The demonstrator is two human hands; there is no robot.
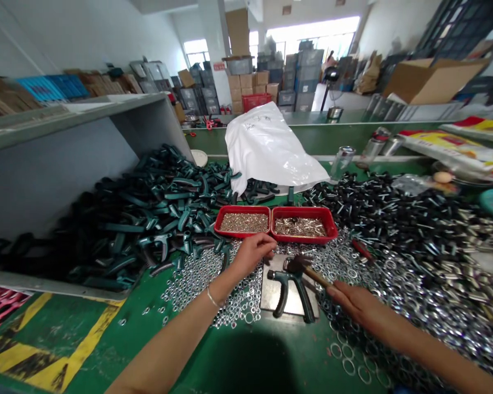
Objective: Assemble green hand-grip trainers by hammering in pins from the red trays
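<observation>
My right hand (349, 300) grips a hammer (321, 278) by its wooden handle. The dark hammer head is over the top of a dark green two-handled hand tool (285, 293), whose handles spread toward me. This tool lies on a flat metal plate (267, 298). My left hand (254, 253) is just left of the hammer head, in front of the red trays. Its thumb and fingers are pinched together, and what they hold, if anything, is too small to make out. Small metal rings (234, 295) lie beneath my left forearm.
Two red trays hold tiny metal bits (244, 222) and short pins (299, 226). Green handles (176, 202) pile up at left, spilling from a grey bin (164, 109). Black-headed parts (373, 213) and larger rings (353, 328) cover the right. A white sack (271, 148) lies behind.
</observation>
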